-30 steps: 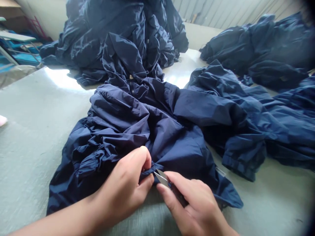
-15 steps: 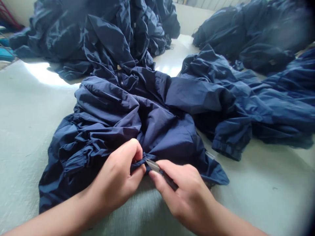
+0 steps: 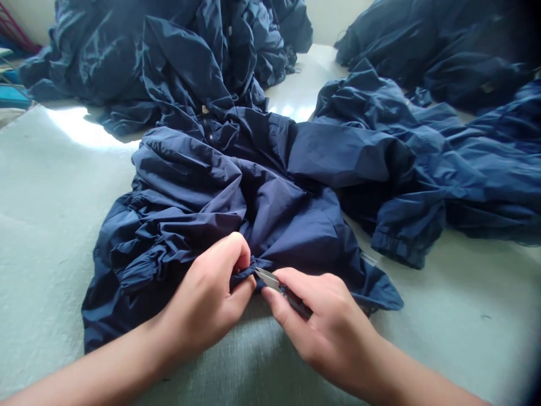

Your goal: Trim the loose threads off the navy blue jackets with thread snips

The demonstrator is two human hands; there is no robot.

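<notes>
A navy blue jacket of thin, crinkled fabric lies bunched up in front of me, its hem toward me. My left hand is closed, pinching a fold at the hem between thumb and fingers. In my right hand is a pair of thread snips with pale metal blades and a dark handle. The blade tips point left and touch or nearly touch the pinched fabric, just right of my left fingertips. A gathered cuff rests left of my hands. The snips' rear end is hidden in my palm.
All this lies on a pale, smooth table. Behind the jacket rises a large heap of navy garments. Another dark heap stands at the back right, with more blue garments in front of it.
The whole view has shifted slightly, so the jacket and hands appear a little further right and up. Both hands keep their holds, and the snips stay at the same fold.
</notes>
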